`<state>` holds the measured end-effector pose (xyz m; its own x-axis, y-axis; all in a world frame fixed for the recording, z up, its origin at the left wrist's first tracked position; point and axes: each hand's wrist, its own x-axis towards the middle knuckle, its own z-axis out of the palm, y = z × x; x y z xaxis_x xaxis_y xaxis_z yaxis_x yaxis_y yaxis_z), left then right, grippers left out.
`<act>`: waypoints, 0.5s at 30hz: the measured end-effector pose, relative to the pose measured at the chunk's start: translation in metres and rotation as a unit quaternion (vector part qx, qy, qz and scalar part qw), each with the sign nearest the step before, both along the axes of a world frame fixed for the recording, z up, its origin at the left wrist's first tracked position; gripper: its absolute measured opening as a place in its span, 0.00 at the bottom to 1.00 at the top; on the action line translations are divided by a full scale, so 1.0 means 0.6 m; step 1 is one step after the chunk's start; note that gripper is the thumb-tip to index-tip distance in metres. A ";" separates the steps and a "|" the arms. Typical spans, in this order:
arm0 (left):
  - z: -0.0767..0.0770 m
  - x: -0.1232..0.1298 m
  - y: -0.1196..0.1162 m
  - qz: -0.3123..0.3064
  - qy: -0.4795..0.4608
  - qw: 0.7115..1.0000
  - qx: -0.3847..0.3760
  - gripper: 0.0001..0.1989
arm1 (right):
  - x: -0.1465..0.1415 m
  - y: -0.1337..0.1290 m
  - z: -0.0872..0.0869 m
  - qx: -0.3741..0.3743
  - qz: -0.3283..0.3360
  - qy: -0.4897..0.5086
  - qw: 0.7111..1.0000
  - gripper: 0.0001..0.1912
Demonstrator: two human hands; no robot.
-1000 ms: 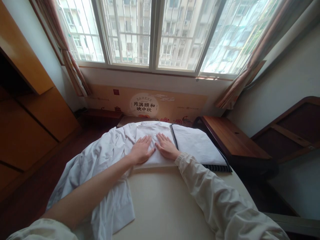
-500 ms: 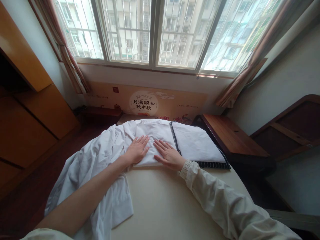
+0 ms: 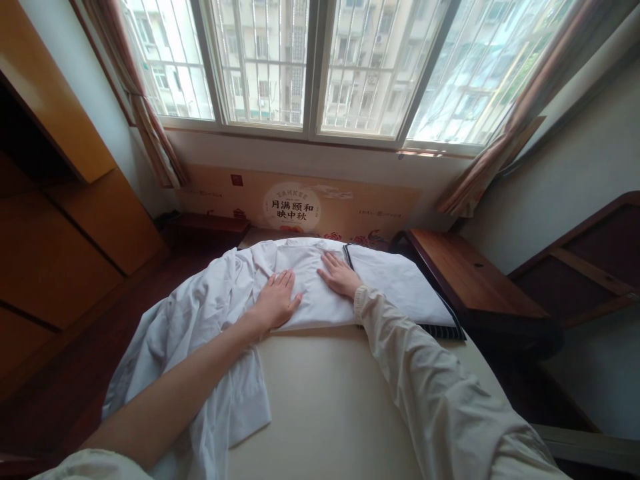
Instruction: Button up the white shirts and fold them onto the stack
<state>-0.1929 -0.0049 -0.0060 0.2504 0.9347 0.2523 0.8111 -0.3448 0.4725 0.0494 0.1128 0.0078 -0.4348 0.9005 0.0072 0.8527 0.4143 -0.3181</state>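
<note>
Cloth (image 3: 320,307), white, lies across far part of cream table (image 3: 330,400), crumpled at left, flat with dark striped edging (image 3: 445,332) at right. Left hand (image 3: 275,300) and right hand (image 3: 340,275) rest palm-down on it, fingers extended, pinching nothing; table surface runs from cloth's near edge toward camera. Banner (image 3: 345,208) beyond reads 月满颐和 映中秋, arched lettering (image 3: 293,194) above too blurred.

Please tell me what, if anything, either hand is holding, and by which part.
Nothing is held: the left hand and right hand both lie palm-down on the white cloth.
</note>
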 end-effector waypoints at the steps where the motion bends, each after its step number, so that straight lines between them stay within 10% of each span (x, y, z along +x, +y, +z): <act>1: 0.001 0.001 0.001 0.008 -0.010 1.000 0.001 0.37 | -0.001 0.000 0.001 0.001 -0.006 -0.003 1.000 0.38; 15: 0.003 0.033 -0.038 -0.109 0.149 0.982 0.031 0.38 | 0.034 -0.177 -0.017 0.077 0.085 -0.048 0.992 0.37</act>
